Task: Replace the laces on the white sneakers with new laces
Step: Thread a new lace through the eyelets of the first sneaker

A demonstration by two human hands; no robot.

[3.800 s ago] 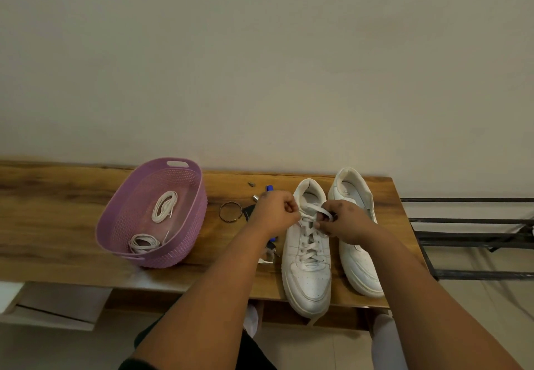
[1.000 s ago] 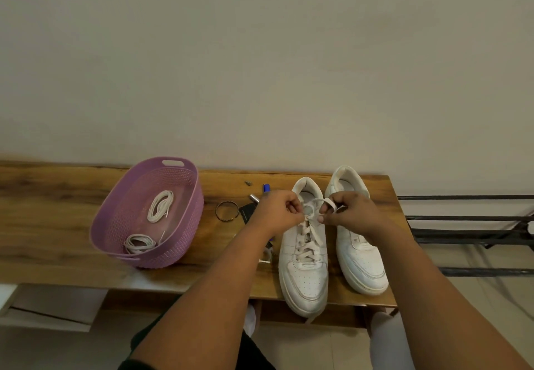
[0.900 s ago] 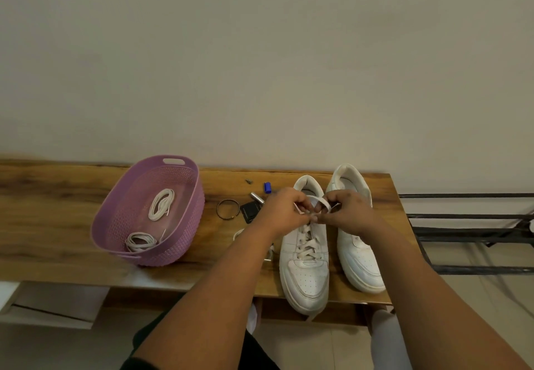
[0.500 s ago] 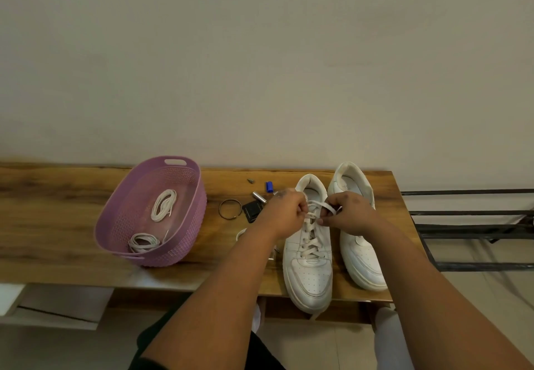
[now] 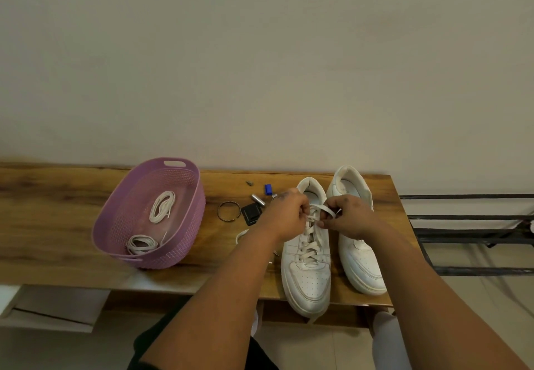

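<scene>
Your left hand and right hand pinched the lace atop the laced sneaker; the unlaced sneaker right of your hands remained.

— How's the light?
— Soft and even, rather dim — only faint shadows under the basket and sneakers.
— Sharpness?
— Slightly soft overall; the wide lens bows the table edge and stretches the forearms.
</scene>
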